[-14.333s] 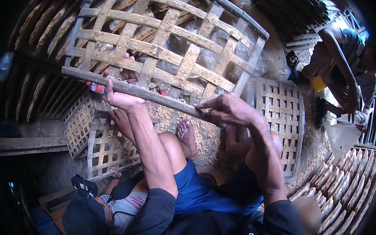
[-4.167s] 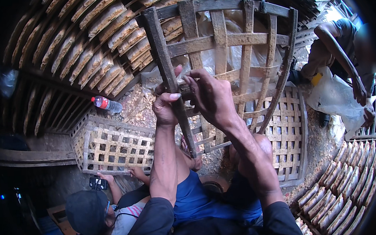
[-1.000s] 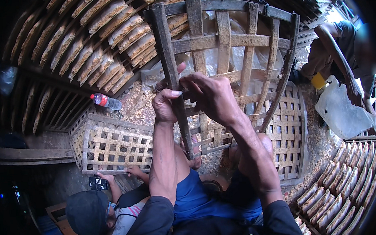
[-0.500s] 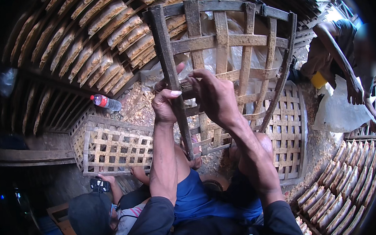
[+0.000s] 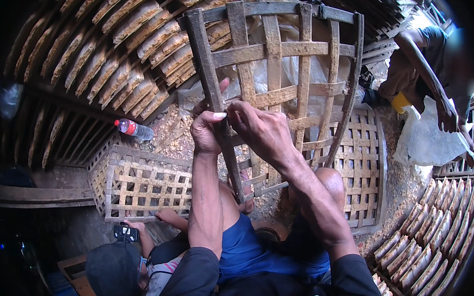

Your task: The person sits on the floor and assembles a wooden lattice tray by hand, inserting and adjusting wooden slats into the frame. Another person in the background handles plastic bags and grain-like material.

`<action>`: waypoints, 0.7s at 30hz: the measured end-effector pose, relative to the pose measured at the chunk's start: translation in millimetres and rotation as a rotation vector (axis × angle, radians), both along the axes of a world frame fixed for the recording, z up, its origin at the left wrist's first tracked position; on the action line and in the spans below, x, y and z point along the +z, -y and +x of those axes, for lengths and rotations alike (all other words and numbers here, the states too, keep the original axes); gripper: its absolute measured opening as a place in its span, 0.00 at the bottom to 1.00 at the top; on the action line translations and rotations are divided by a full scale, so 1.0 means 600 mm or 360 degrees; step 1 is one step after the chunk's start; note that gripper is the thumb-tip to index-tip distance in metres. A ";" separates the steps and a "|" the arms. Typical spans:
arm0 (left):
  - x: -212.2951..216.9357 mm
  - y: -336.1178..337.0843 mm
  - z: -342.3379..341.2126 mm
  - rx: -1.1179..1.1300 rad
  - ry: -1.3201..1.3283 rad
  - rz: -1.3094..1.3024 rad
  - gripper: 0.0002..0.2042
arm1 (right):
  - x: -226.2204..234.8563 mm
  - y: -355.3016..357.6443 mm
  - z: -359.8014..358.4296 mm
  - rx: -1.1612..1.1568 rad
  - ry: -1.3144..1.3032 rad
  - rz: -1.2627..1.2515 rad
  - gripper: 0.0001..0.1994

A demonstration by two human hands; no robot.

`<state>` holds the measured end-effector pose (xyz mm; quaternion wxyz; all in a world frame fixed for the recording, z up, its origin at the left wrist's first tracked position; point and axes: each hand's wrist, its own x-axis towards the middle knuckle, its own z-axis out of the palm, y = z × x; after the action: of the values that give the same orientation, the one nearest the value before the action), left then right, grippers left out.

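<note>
A woven bamboo tray [image 5: 288, 50] with a dark wooden rim stands tilted up in front of me, its wide slats crossing with open gaps. My left hand [image 5: 206, 131] is closed around the left rail, thumb on the near face and fingers behind it. Close by on the inner side of that rail is my right hand [image 5: 261, 126], its fingers curled and pinched together against the slat ends. Whatever lies between those fingertips is hidden by the hand. My knees are below the tray.
Another woven tray [image 5: 368, 168] lies at right, a smaller one [image 5: 148, 187] at left. A red-capped bottle [image 5: 134, 129] lies on the littered floor. Racks of pale slabs [image 5: 140, 46] fill the upper left. One person sits beside me; another holds a plastic sheet [image 5: 432, 132].
My right hand has moved down and left, closer to the rail, with its fingers curling in. The tray's right side has swung slightly left. My left hand keeps its hold.
</note>
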<state>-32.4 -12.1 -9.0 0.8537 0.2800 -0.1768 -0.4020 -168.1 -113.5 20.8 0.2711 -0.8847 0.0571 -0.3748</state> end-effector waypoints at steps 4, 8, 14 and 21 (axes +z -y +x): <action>0.005 0.002 -0.004 0.0005 0.0003 0.0025 0.34 | -0.003 -0.004 0.003 -0.0033 0.0129 0.0057 0.11; 0.015 -0.004 -0.006 -0.0055 -0.0026 0.0010 0.34 | -0.011 -0.003 0.007 -0.0035 0.0202 0.0072 0.11; 0.005 -0.005 0.002 -0.0024 -0.0019 -0.0007 0.34 | -0.012 -0.006 0.018 -0.0071 0.0252 -0.0071 0.07; 0.036 -0.007 -0.004 0.0200 0.0157 0.0097 0.40 | -0.029 0.096 -0.003 -0.0587 0.0624 0.0121 0.07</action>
<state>-34.9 -7.9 12.6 0.8585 0.3358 -0.1884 -0.3386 -169.7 -170.9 3.1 0.2373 -0.7590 0.1776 -0.5797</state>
